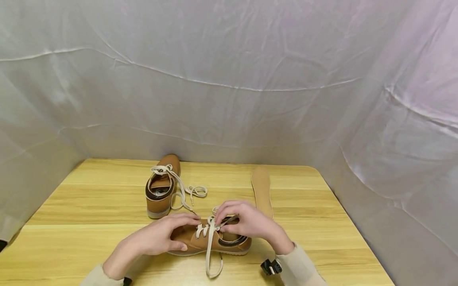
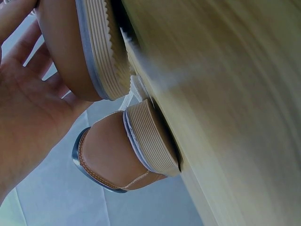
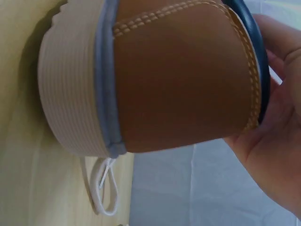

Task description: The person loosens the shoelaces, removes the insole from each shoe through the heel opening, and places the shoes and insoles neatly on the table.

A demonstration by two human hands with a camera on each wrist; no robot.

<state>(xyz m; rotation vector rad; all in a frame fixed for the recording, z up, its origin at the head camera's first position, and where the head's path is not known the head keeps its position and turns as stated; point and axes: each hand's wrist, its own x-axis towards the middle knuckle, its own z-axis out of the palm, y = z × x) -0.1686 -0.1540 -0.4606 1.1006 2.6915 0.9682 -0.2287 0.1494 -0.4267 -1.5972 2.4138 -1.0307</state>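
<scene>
A brown leather shoe [image 1: 187, 235] lies on the table at the front, its toe to the left and its dark-collared heel to the right. My left hand [image 1: 157, 235] holds the toe, thumb on the near side and fingers over the far side. In the left wrist view, the palm faces the toe's ribbed pale sole [image 2: 106, 52]. Over the shoe's opening, my right hand [image 1: 247, 220] pinches a cream shoelace [image 1: 211, 248] near the top eyelets; its fingertips partly hide the tongue. One lace end hangs down the near side onto the table. The stitched heel [image 3: 183, 84] fills the right wrist view.
A second brown shoe [image 1: 158, 205] stands farther back on the left, with its loose laces [image 1: 182, 190] trailing right. A tan insole [image 1: 262, 188] lies behind my right hand. Grey fabric walls [image 1: 222, 99] enclose the wooden table [image 1: 89, 206] at the back and sides.
</scene>
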